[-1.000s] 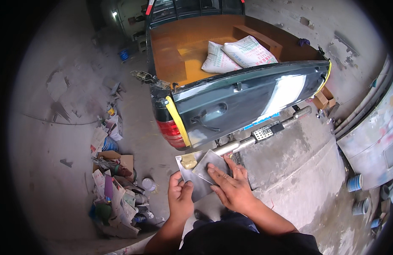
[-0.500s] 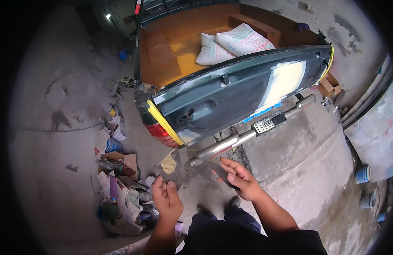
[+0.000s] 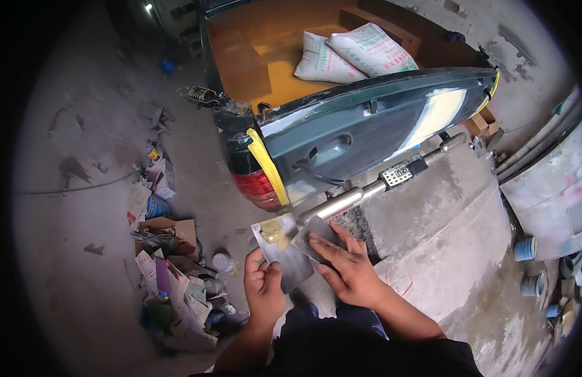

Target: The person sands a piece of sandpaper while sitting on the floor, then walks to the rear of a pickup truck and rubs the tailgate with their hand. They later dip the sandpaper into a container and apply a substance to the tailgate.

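Note:
My left hand (image 3: 264,292) grips a thin metal putty plate (image 3: 292,269) by its left edge, thumb on top. A lump of yellowish putty (image 3: 274,232) sits at the plate's far end. In my right hand (image 3: 354,276) is a flat dark scraper (image 3: 322,231), its fingers stretched along the blade. The scraper's left corner overlaps the plate beside the putty. Just beyond both hands stands a dark green pickup tailgate (image 3: 360,141) with a pale filler patch (image 3: 434,116) on its right part.
Yellow tape (image 3: 267,166) edges the tailgate beside a red tail lamp (image 3: 254,188). A chrome bumper bar (image 3: 335,204) juts out below. White sacks (image 3: 372,50) lie in the truck bed. Boxes and rubbish (image 3: 171,286) are heaped on the left; blue-labelled cans (image 3: 525,249) stand at right.
My hands have come together, and the scraper now meets the plate at the putty. The plate has turned so its face shows. The view has shifted, bringing the truck slightly rightward.

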The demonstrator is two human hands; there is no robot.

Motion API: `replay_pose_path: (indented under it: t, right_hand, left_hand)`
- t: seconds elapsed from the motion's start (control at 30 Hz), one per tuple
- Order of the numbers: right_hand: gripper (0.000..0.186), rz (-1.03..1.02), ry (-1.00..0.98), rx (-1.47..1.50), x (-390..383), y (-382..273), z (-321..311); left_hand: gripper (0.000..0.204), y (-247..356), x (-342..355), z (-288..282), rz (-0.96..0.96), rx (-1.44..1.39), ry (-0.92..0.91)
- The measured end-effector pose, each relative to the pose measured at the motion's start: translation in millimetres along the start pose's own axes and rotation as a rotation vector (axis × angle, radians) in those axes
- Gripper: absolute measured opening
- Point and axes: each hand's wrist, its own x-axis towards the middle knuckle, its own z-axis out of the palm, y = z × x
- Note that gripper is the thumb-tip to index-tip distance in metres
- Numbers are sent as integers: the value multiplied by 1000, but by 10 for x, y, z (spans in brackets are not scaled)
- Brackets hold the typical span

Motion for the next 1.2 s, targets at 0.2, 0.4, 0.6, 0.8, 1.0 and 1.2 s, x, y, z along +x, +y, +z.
replay_pose_path:
  t: [0.2, 0.4, 0.6, 0.8, 1.0, 1.2]
  right_hand:
    - [51, -70, 30, -161, 235, -308, 337]
    - [52, -56, 48, -179, 284, -396, 570]
    - [50, 89, -22, 95, 186, -187, 542]
    - [48, 295, 79, 596, -124, 522, 612]
    - [49, 238, 66, 115, -20, 1239, 824]
    - [61, 54, 132, -382, 248, 1737, 1201]
  left_hand:
    - [38, 153, 126, -285, -20, 19, -51]
    - [36, 210, 194, -460, 57, 225, -141]
    - [34, 19, 332, -703, 561, 729, -150]
    - [38, -237, 598, -986, 198, 183, -10]
    - [43, -1042, 737, -1424, 108, -24, 35]
    - [45, -1948, 893, -1649, 79, -246, 27]
